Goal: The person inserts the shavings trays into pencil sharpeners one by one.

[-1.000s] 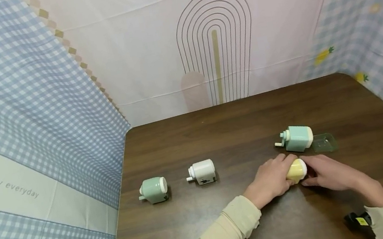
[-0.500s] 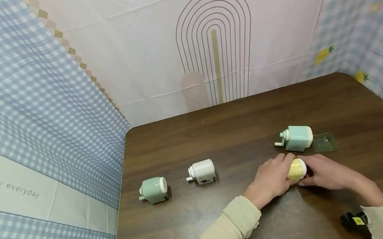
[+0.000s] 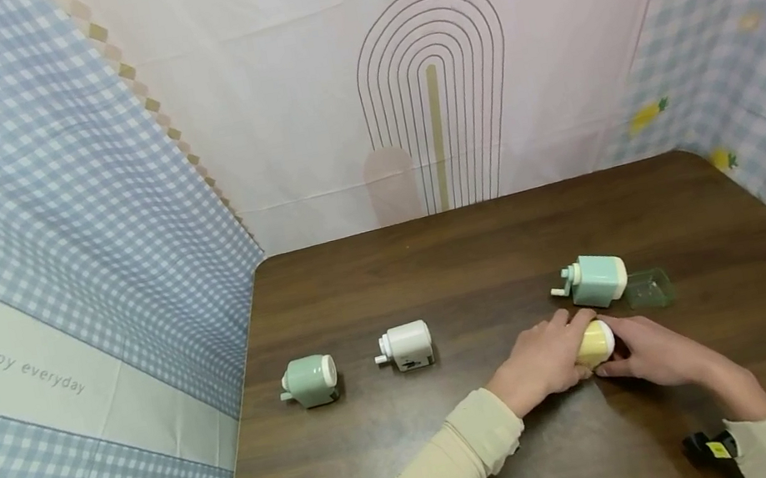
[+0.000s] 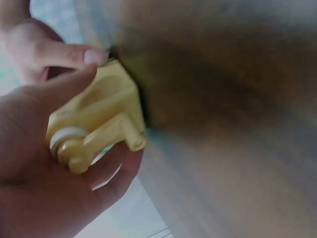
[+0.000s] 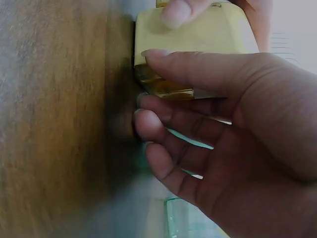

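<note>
A yellow crank pencil sharpener (image 3: 593,345) lies low over the right part of the table, between both hands. My left hand (image 3: 541,356) grips its body, and in the left wrist view the crank handle (image 4: 106,139) points out past the palm. The right hand (image 3: 658,349) pinches the other end. Seen from the right wrist, the thumb lies along the yellow body beside an amber see-through shavings drawer (image 5: 171,90), with curled fingers on its far side. How far the drawer sits in the body is partly hidden by the fingers.
Behind the hands lies a mint sharpener (image 3: 598,279) beside a clear green drawer (image 3: 650,289). A white sharpener (image 3: 408,345) and a green sharpener (image 3: 311,380) lie further left. A black object with a yellow label (image 3: 710,448) is by the right sleeve.
The right hand and wrist have shifted slightly left, and its thumb sits closer to the sharpener's underside. My left hand keeps its hold. The head view has tilted a little.
</note>
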The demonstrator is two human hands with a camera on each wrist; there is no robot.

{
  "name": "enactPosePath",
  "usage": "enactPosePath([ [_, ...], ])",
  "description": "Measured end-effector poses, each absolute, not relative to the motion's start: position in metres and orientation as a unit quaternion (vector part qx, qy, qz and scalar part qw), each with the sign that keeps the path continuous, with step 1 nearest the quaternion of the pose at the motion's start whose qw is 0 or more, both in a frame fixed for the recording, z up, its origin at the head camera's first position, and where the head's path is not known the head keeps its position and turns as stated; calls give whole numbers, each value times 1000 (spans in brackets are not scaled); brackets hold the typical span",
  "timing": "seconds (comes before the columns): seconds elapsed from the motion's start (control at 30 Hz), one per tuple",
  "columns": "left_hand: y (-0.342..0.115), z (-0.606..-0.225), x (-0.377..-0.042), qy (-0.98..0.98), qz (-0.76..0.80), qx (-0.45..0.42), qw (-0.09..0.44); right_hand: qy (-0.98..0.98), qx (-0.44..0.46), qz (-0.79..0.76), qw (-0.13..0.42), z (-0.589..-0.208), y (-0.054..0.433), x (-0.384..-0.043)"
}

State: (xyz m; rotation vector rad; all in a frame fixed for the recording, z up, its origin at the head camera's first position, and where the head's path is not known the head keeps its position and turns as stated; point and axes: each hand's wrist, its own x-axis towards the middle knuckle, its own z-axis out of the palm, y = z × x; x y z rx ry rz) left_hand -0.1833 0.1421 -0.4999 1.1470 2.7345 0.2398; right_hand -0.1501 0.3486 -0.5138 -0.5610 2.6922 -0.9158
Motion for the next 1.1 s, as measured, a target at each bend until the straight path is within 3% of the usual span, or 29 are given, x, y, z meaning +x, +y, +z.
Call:
enactPosePath([
  [0.17,136,-492,-192,899,120,397,139,903,-205,-341,163,-503,353,-152],
  [0.37,117,-475,-205,888,176,399,149,905,-206,-334,167,-476,349,-156],
  [0.73,79,-445,-220,906,207,358,86,941,-203,-267,49,-445,340,-148],
  [1.1,61,-443,-224,923,217,316,-3,950,-190,-243,-46,-450,328,-151],
])
